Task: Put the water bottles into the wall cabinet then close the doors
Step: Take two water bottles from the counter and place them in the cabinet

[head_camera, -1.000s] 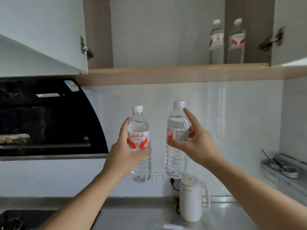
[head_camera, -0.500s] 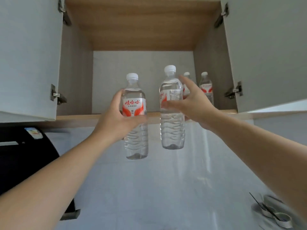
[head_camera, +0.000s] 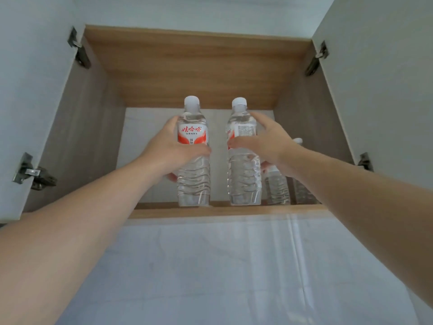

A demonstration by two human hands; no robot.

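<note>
Cabinet shelf now under both bottles

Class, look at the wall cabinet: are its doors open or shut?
Open. Both cabinet doors swing outward on their hinges, exposing the shelf inside.

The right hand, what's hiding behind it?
Two more bottles stand behind the right hand. One cap peeks out; the hand and arm cover their labels.
</note>
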